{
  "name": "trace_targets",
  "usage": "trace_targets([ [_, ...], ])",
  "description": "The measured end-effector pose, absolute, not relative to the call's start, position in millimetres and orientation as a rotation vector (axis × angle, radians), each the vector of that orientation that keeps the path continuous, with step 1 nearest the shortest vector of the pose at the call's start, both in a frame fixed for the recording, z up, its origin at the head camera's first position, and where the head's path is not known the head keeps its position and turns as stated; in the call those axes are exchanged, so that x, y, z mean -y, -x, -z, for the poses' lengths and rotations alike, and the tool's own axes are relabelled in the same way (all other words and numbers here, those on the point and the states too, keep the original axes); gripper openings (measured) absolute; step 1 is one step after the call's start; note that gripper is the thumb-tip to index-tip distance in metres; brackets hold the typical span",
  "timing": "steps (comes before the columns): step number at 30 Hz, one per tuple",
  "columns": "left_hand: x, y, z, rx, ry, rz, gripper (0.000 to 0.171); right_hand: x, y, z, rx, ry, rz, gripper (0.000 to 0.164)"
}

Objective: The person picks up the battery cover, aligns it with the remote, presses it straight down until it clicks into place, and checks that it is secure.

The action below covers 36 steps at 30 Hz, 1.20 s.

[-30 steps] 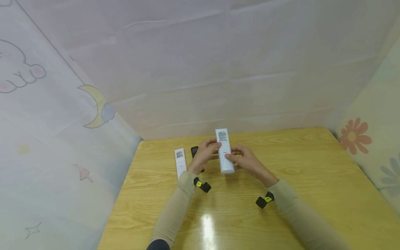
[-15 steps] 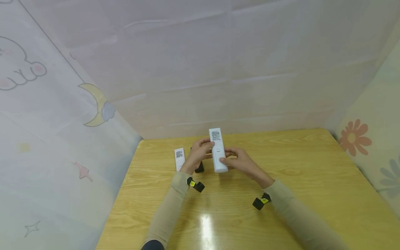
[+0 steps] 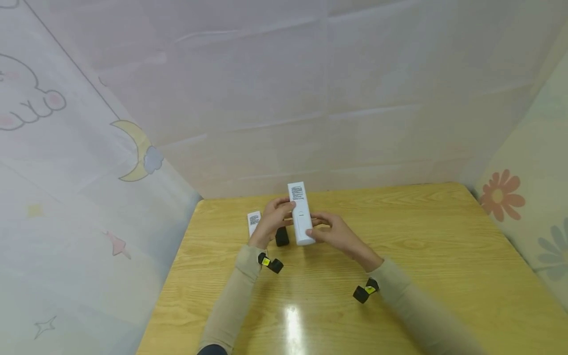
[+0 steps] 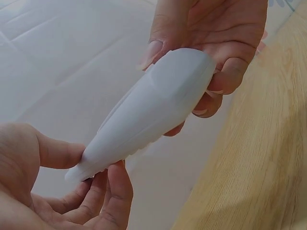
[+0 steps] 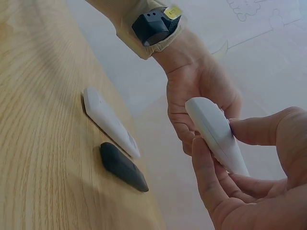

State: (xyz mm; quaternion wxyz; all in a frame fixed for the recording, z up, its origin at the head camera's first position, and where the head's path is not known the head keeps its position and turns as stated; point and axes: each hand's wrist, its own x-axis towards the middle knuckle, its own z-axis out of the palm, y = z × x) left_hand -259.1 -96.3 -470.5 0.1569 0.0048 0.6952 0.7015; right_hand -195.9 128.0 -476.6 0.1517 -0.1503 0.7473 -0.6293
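Observation:
Both hands hold a white remote control (image 3: 300,217) above the table, its back with a printed label and battery cover toward the head camera. My left hand (image 3: 273,220) pinches its left side near the label end. Lower down, my right hand (image 3: 336,233) grips the opposite side, thumb on the back near the cover. Small bumps show along the underside of the remote control (image 4: 144,105) in the left wrist view. On the table, left of the hands, lie a second white remote control (image 5: 109,120) and a black remote control (image 5: 123,166), side by side; in the head view the left hand partly covers them.
The wooden table (image 3: 399,231) reaches back to a pale cloth wall (image 3: 377,98). Printed cloth also hangs at the left and right sides. Each wrist wears a small black camera, such as the left wrist camera (image 5: 153,26).
Both hands have moved left with the white remote control, a little at a time. The left hand now covers more of the second white remote control, and the right thumb sits lower on the held one.

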Motion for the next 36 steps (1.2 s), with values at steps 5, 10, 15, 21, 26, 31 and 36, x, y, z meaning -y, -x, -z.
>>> trace_targets([
  [5,102.6,258.0,470.6,-2.011,-0.014,-2.002,0.056,-125.1,194.3,476.6,-2.087,0.453,1.832,0.066],
  [10,109.3,260.2,471.4,-2.025,-0.001,-2.011,0.055,-119.9,195.0,476.4,-2.04,0.465,1.849,0.069],
  [15,116.4,258.2,470.8,-2.052,0.02,-2.0,0.053,-114.4,195.4,475.9,-2.01,0.486,1.851,0.068],
  [21,125.7,256.1,469.5,-2.063,0.043,-2.003,0.053,-105.4,197.3,477.5,-1.992,0.5,1.855,0.065],
  [26,133.4,252.9,470.9,-2.084,0.066,-2.008,0.049,-99.5,197.2,477.8,-1.988,0.52,1.844,0.062],
  [31,140.4,250.6,472.8,-2.101,0.091,-2.024,0.047,-93.0,198.5,478.6,-1.992,0.527,1.832,0.061],
  [36,148.0,247.9,475.1,-2.113,0.111,-2.031,0.048,-84.1,200.8,483.8,-1.984,0.51,1.829,0.064],
])
